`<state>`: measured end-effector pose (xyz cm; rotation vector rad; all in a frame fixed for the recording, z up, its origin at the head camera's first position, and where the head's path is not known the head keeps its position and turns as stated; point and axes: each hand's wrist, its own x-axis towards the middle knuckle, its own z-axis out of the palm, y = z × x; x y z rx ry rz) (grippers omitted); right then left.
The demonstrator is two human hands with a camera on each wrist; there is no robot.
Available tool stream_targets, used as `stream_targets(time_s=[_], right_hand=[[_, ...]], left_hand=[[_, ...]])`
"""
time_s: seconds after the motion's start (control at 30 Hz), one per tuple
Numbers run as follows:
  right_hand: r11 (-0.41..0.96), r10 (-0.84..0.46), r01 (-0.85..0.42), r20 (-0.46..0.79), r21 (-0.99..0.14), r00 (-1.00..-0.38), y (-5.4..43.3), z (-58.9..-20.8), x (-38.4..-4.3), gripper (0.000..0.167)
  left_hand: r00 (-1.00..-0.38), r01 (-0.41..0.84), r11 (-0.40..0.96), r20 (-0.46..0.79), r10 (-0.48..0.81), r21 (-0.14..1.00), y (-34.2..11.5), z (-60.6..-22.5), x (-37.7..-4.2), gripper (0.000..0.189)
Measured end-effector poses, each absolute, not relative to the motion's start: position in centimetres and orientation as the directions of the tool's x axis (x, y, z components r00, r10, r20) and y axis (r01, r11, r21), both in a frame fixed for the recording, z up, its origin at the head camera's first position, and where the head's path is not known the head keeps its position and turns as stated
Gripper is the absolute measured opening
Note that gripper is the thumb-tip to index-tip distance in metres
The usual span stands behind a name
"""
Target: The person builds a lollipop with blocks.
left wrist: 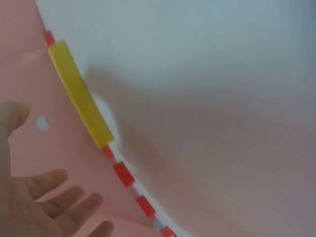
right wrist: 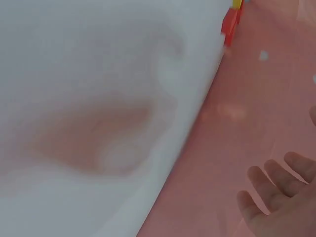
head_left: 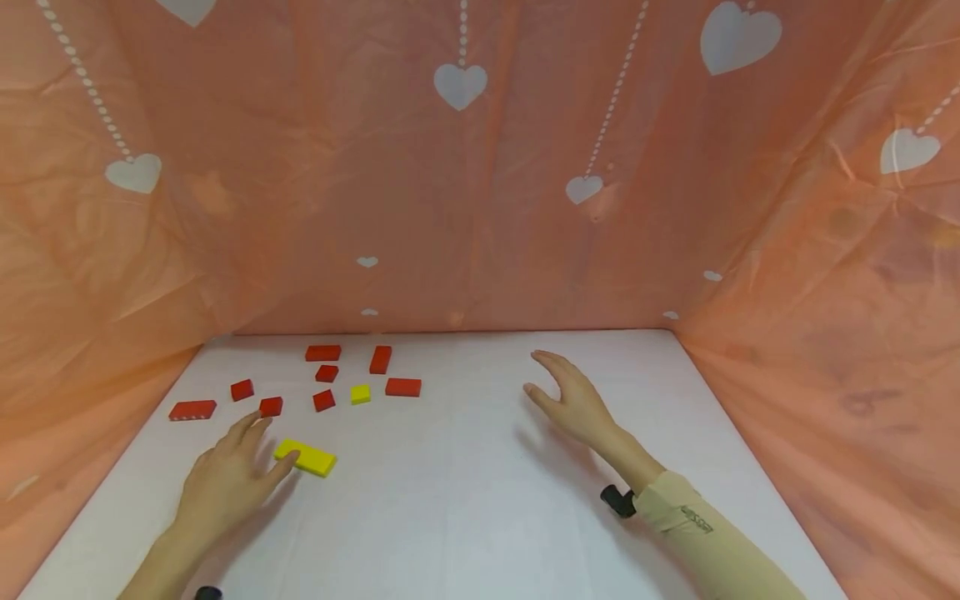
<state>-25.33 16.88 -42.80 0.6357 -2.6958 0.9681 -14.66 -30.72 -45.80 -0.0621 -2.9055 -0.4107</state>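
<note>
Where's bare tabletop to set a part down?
Free: white table between the long yellow block and right hand, and between right hand and right curtain. Crowded: far left, with red blocks and small yellow block beyond the left hand.

White table top (head_left: 465, 500) in front of me, all blocks on its left half. Long yellow block (head_left: 318, 462) lies nearest me, set at a slant. Small yellow block (head_left: 361, 394) farther out, four small red blocks (head_left: 324, 401) left of it. Long red blocks (head_left: 403, 387): one far over left, one near the far edge, two just beside the small yellow, right and beyond.
</note>
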Motion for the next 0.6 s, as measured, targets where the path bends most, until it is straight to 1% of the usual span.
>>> stream_targets(time_s=[0.1,0.33,0.47,0.6], right_hand=[[0.655,-0.361,-0.485,0.324,-0.580,-0.875,14.6,-42.7,-26.0,0.057],[0.577,-0.468,-0.562,0.324,-0.593,-0.822,9.8,-43.2,-27.7,0.054],[0.547,-0.532,-0.569,0.269,-0.614,-0.803,7.3,-43.5,-28.5,0.054],[0.532,-0.592,-0.578,0.217,-0.619,-0.776,5.0,-43.6,-29.3,0.055]], left_hand=[[-0.988,0.048,0.955,0.156,0.001,0.292,-30.1,-45.8,-14.9,0.083],[-0.997,-0.010,0.934,0.066,-0.035,0.356,-29.3,-46.1,-15.4,0.092],[-0.999,-0.046,0.926,-0.009,-0.046,0.376,-29.2,-46.4,-15.9,0.101],[-0.998,-0.054,0.927,-0.045,-0.040,0.370,-29.2,-46.6,-16.2,0.105]])
